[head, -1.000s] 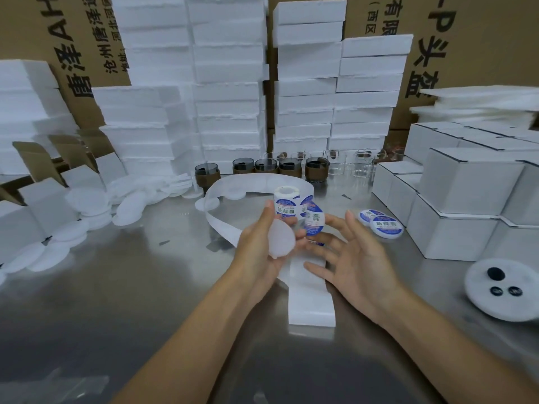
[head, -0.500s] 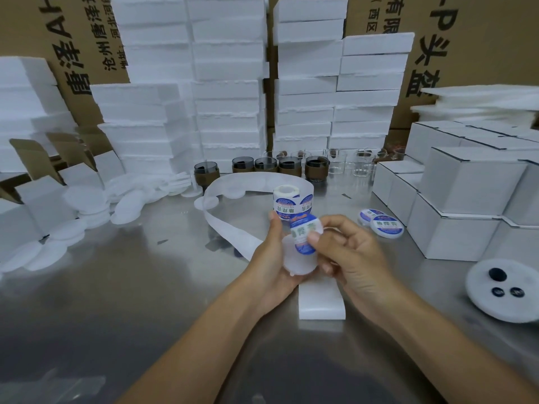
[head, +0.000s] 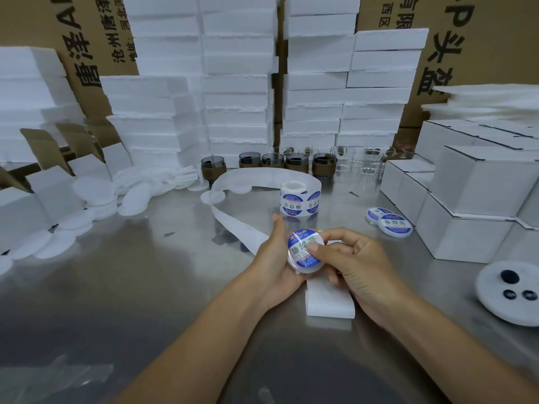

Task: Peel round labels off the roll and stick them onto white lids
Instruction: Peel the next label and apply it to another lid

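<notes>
My left hand (head: 272,265) grips a white round lid (head: 309,266) by its edge above the steel table. A round blue-and-white label (head: 300,247) lies on the lid's face. My right hand (head: 354,262) has its fingers curled and its thumb presses on the label. The label roll (head: 297,199) stands upright just beyond my hands, and its empty white backing strip (head: 233,223) loops away to the left and runs back under my hands. Two labelled lids (head: 389,221) lie to the right. Several bare white lids (head: 96,199) are piled at the left.
White cartons (head: 478,193) are stacked at the right, open cartons (head: 38,193) at the left. Foam blocks (head: 239,83) are piled high at the back, with dark and clear glass jars (head: 291,163) in front. A white foam disc with dark holes (head: 509,290) lies at the right edge.
My right hand took a label off the roll's strip and brought it onto the bare lid held in my left hand. Its thumb now presses the label flat on the lid.
</notes>
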`<state>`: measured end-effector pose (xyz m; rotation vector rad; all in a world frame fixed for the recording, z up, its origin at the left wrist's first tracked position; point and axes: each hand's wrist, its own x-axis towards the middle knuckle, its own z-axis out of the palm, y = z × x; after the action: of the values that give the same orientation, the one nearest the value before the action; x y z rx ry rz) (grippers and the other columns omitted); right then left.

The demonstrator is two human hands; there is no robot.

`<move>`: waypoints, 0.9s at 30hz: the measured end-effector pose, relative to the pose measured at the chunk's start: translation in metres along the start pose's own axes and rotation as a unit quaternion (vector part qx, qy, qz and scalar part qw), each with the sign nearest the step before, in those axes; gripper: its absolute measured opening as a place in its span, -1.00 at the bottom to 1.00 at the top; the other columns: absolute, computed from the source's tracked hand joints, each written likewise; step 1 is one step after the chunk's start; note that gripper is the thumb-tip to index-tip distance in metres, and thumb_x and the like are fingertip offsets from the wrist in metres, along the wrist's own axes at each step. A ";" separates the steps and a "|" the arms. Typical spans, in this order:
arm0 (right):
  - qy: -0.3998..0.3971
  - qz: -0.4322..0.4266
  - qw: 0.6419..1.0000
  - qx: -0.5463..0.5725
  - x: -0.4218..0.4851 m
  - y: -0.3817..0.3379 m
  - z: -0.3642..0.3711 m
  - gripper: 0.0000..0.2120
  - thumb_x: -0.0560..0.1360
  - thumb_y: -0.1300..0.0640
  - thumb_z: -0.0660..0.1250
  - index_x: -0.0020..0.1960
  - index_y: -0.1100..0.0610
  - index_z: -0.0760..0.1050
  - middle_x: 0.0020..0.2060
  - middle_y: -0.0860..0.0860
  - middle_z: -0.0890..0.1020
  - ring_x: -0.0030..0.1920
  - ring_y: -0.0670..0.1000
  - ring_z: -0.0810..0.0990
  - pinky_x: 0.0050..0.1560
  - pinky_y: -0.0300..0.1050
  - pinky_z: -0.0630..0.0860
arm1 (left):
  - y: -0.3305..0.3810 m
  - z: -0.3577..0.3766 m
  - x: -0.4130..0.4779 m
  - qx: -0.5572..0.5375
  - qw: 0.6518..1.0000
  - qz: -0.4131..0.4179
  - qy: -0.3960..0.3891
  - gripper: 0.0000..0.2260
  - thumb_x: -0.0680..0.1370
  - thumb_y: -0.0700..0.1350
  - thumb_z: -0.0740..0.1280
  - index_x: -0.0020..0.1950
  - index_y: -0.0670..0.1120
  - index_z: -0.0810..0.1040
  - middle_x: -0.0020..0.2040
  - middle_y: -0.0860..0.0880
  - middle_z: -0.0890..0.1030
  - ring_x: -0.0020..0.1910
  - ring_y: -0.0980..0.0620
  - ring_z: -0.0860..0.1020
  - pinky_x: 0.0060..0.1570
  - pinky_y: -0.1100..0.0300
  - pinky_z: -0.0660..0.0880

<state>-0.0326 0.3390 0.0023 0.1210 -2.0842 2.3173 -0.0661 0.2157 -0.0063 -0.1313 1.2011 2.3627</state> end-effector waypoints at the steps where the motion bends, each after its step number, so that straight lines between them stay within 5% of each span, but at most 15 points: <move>1: 0.011 0.001 1.000 -0.002 0.000 0.001 0.000 -0.92 0.37 0.30 0.44 -0.18 0.20 0.55 -0.52 0.02 0.58 -0.65 -0.08 0.31 -0.59 -0.35 0.29 | 0.000 0.000 0.000 -0.010 1.000 0.002 0.005 -0.29 0.58 0.29 -0.10 0.27 -0.31 0.40 0.15 -0.34 0.57 0.02 -0.19 0.60 -0.02 0.08 0.57; 7: 0.054 -0.003 0.998 -0.014 0.001 0.005 0.003 -0.90 0.39 0.33 0.43 -0.17 0.24 0.52 -0.62 0.00 0.51 -0.65 -0.09 0.39 -0.58 -0.35 0.32 | 0.000 -0.001 -0.002 -0.022 1.000 0.016 0.011 -0.39 0.60 0.22 -0.03 0.03 -0.30 0.50 -0.11 -0.29 0.65 -0.21 -0.14 0.66 -0.29 0.10 0.62; 11: 0.056 -0.001 0.998 -0.018 0.000 0.005 0.004 -0.87 0.38 0.34 0.43 -0.22 0.19 0.51 -0.61 0.01 0.52 -0.64 -0.09 0.43 -0.58 -0.35 0.35 | 0.000 0.000 -0.002 -0.028 0.999 0.013 0.012 -0.40 0.60 0.23 -0.03 0.07 -0.29 0.49 0.03 -0.30 0.62 -0.04 -0.17 0.60 -0.21 0.09 0.61; 15: 0.057 0.004 0.998 -0.018 0.000 0.005 0.005 -0.86 0.38 0.35 0.43 -0.24 0.18 0.50 -0.60 0.02 0.54 -0.63 -0.09 0.45 -0.57 -0.34 0.38 | 0.000 0.000 -0.002 -0.029 0.999 0.010 0.017 -0.40 0.60 0.23 -0.04 0.03 -0.27 0.50 0.01 -0.30 0.62 -0.13 -0.16 0.62 -0.33 0.11 0.62; 27: 0.069 0.022 0.997 -0.015 -0.001 0.002 0.007 -0.87 0.38 0.37 0.42 -0.25 0.23 0.49 -0.55 0.09 0.59 -0.63 -0.09 0.49 -0.57 -0.33 0.42 | -0.001 0.004 -0.002 0.011 0.999 0.023 0.025 -0.43 0.61 0.21 -0.04 -0.05 -0.24 0.51 -0.16 -0.27 0.66 -0.18 -0.18 0.63 -0.12 0.00 0.50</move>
<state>-0.0316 0.3322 0.0005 -0.0831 -2.0750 2.2449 -0.0632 0.2185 -0.0037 -0.1579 1.2660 2.3973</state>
